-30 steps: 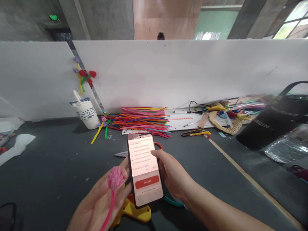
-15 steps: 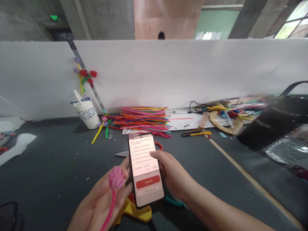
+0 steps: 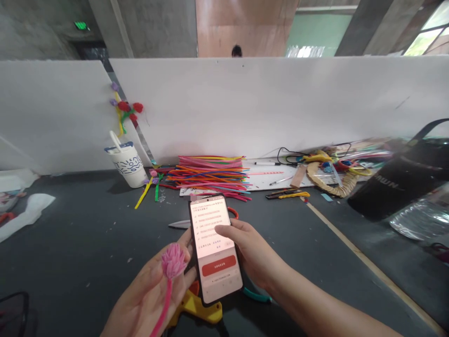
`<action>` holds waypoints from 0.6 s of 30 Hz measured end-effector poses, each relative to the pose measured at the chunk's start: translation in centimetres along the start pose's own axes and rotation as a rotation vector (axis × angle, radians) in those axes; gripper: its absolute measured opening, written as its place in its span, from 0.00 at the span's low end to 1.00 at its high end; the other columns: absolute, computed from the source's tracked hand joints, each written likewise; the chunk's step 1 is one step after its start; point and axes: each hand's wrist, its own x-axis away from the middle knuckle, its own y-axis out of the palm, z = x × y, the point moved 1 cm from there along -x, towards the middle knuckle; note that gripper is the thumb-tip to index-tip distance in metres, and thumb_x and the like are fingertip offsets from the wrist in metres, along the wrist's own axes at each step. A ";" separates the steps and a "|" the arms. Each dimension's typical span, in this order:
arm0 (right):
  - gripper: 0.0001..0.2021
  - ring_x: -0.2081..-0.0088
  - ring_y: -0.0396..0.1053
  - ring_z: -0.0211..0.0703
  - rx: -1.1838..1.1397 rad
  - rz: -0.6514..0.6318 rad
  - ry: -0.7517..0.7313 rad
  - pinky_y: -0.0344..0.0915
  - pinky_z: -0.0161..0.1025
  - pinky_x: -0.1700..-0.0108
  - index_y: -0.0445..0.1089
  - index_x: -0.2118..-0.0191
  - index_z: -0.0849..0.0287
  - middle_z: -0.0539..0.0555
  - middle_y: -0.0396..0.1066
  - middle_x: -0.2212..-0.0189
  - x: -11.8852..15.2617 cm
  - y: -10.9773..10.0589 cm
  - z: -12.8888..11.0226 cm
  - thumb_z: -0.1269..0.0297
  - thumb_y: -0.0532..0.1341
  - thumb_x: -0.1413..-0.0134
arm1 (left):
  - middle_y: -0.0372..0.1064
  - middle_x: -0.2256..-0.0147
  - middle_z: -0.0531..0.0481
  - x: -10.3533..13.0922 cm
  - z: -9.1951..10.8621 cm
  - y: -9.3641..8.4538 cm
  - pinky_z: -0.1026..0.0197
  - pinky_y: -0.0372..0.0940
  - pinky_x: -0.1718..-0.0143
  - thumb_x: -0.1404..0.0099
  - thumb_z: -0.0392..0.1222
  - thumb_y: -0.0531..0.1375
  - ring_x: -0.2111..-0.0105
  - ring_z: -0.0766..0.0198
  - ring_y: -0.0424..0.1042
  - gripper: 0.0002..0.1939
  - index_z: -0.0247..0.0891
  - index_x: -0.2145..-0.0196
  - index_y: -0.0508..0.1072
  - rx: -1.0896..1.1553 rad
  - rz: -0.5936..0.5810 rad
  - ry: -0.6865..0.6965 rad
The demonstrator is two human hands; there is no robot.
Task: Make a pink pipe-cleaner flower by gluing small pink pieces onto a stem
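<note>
A lit smartphone [image 3: 217, 262] is held upright between both hands near the front middle. My left hand [image 3: 157, 285] supports its left edge with the fingertips and also holds a pink fuzzy flower [image 3: 173, 262] with a bent pink stem [image 3: 164, 309]. My right hand [image 3: 250, 248] wraps the phone's right edge, its thumb over the middle of the screen. Beneath the phone lie a yellow tool [image 3: 199, 309], probably a glue gun, and scissors with a grey blade [image 3: 179, 224] and an orange handle [image 3: 233, 213], partly hidden. A teal handle [image 3: 257, 295] shows below my right hand.
Colorful pipe cleaners [image 3: 210, 173] lie by the white partition [image 3: 263, 103]. A white cup [image 3: 129, 166] and small flowers [image 3: 150, 180] stand or lie at left. Yellow cutters [image 3: 291, 194], a woven ring [image 3: 326, 182] and a black bag [image 3: 393, 182] are at right. A person's head [image 3: 237, 50] shows behind the partition.
My right thumb has moved slightly down and left over the screen. The phone, both hands and the flower have shifted a little right and down in view.
</note>
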 end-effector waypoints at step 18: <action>0.16 0.69 0.75 0.43 -0.012 -0.182 0.044 0.65 0.36 0.65 0.75 0.67 0.61 0.54 0.79 0.68 0.8 -0.1 -1.2 0.74 0.58 0.69 | 0.70 0.43 0.47 -0.9 0.4 1.4 0.64 0.52 0.38 0.29 0.38 0.45 0.43 0.64 0.67 0.23 0.36 0.46 0.74 0.101 -0.294 0.035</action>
